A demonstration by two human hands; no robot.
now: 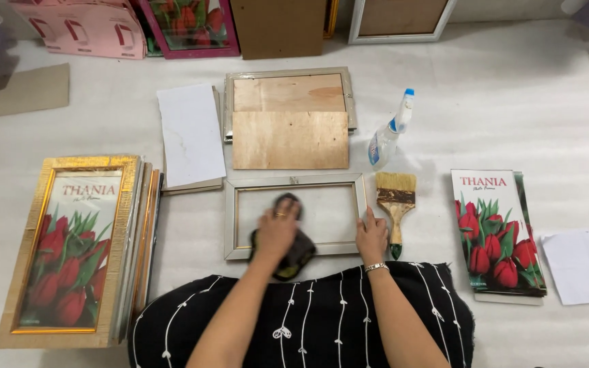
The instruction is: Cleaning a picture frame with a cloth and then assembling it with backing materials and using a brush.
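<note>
A white padded table (512,102) carries everything, and the person's lap in a black dress with white line pattern (308,320) fills the near edge. At far left lies a stack of gold frames (69,252), the top one holding a print of red tulips. Above the middle sits a silver frame lying face down (288,85) with a loose plywood backing board (290,140) overlapping its near half, and just left of these a white sheet on a board (191,135). Directly before the person lies the silver frame with glass (293,182), flat and face up. To the right is a pile of tulip prints (495,232), with white paper (587,262) beyond it. A clear spray bottle with a blue and white nozzle (388,133) lies tilted above a wooden paintbrush (395,204), which rests just beside the frame's right edge. The left hand (277,228) is pressed flat on a dark cloth (294,252) over the glass near the frame's lower rail, fingers bent around the cloth. The right hand (371,235) rests open, fingers on the frame's lower right corner, with a bracelet (376,267) at the wrist.
</note>
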